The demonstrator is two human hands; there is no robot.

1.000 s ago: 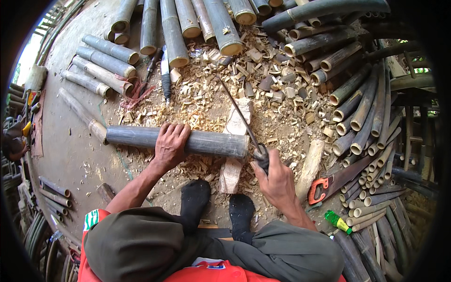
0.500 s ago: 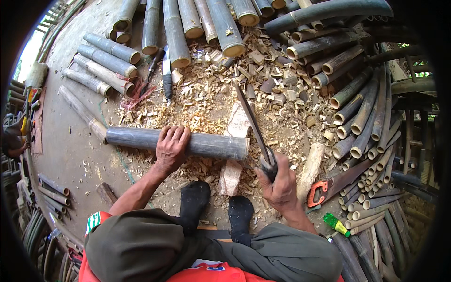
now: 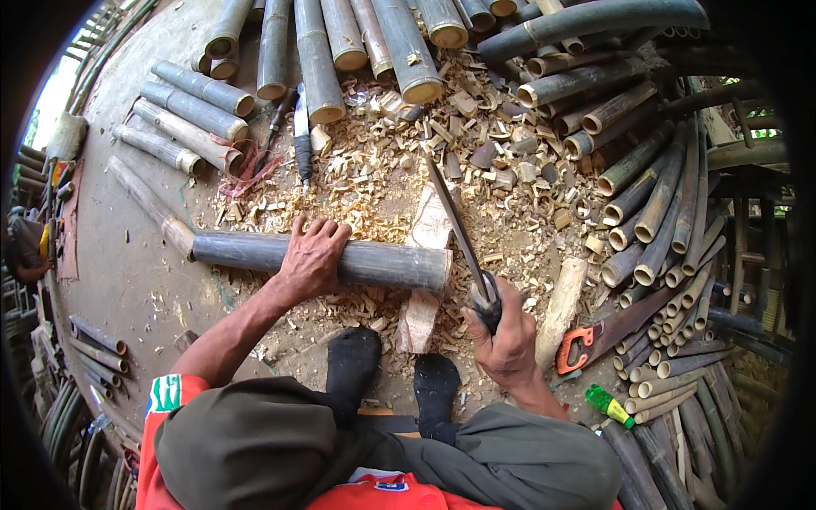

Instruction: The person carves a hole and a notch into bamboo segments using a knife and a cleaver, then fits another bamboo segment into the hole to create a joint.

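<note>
A dark grey bamboo tube (image 3: 382,263) lies crosswise in front of me. Its right end rests on a pale wooden block (image 3: 417,321). My left hand (image 3: 314,259) is laid over the middle of the tube, fingers bent past its far side. To the right of the tube's cut end, my right hand (image 3: 507,336) is wrapped round the dark handle of a long-bladed knife (image 3: 459,223). The blade points up and away, apart from the tube. Against the tube's left end lies a thinner bamboo pole (image 3: 153,204).
Wood chips (image 3: 476,170) cover the ground ahead. Another knife (image 3: 303,140) lies beyond the tube. A handsaw with an orange handle (image 3: 575,349) and a green bottle (image 3: 609,405) are at right. Stacked bamboo tubes (image 3: 408,59) ring the far and right sides. My feet (image 3: 352,365) flank the block.
My left hand has shifted slightly right and away along the tube, its fingers lifting and reaching further over the far side. The knife and my right hand have barely moved.
</note>
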